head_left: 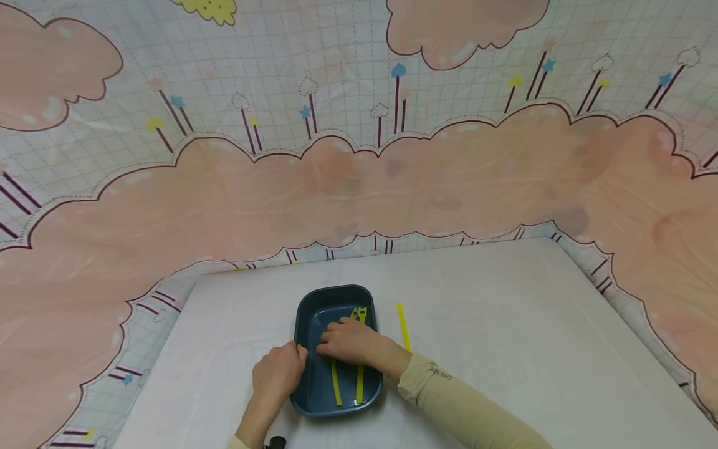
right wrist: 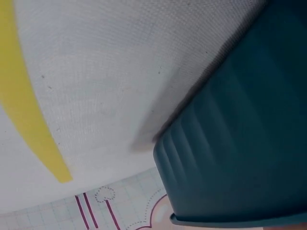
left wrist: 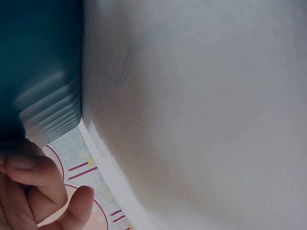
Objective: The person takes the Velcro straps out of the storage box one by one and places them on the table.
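A dark blue-green rectangular tray (head_left: 314,402) stands on the white table. My left hand (head_left: 278,372) grips its left rim, and the curled fingers (left wrist: 48,179) show beside the ribbed tray wall in the left wrist view. My right hand (head_left: 349,341) reaches over the right rim into the tray, fingers bent down over the yellow straps; I cannot tell whether they pinch one. One strap (head_left: 336,383) comes out below the right hand. To its right lies another strap (head_left: 360,383), with a wider, slotted far end. The right hand covers their middles.
Another yellow strap (head_left: 403,325) lies on the white tabletop (head_left: 505,337) right of the tray, by the right wrist; its tapering end shows in the right wrist view. A small black object (head_left: 276,443) shows beside the left wrist. Patterned cloth (head_left: 359,193) rises behind the table.
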Available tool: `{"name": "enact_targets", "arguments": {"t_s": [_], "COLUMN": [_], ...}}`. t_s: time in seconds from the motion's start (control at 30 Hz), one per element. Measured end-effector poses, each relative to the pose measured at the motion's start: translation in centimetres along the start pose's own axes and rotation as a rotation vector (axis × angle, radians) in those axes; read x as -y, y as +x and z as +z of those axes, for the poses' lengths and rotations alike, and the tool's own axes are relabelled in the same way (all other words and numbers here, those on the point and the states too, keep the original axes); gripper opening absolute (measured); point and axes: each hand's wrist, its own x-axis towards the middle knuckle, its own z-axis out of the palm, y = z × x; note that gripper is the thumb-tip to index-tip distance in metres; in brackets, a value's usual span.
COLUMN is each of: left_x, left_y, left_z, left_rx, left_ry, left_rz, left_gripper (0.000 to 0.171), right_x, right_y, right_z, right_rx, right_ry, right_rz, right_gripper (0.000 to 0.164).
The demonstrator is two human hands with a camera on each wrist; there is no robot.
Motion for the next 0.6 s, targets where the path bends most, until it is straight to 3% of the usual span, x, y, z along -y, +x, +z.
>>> {"name": "enact_targets", "arguments": {"t_s": [0.3, 0.6], "left_x": [-0.1, 0.0], "left_y": [0.0, 0.1], "left_z": [0.0, 0.1], "left_rx": [0.000, 0.008], "left_ry": [-0.004, -0.002], "left_rz": [-0.003, -0.017], "left_gripper": [0.035, 0.036], "right_x": [-0.4, -1.2], "right_y": [-0.3, -1.1], "right_z": [-0.9, -2.4], "right_rx": [-0.033, -0.051], "right_ry": [-0.024, 0.044], "right_rz": [-0.021, 0.012], "right_gripper": [0.024, 0.020]}}
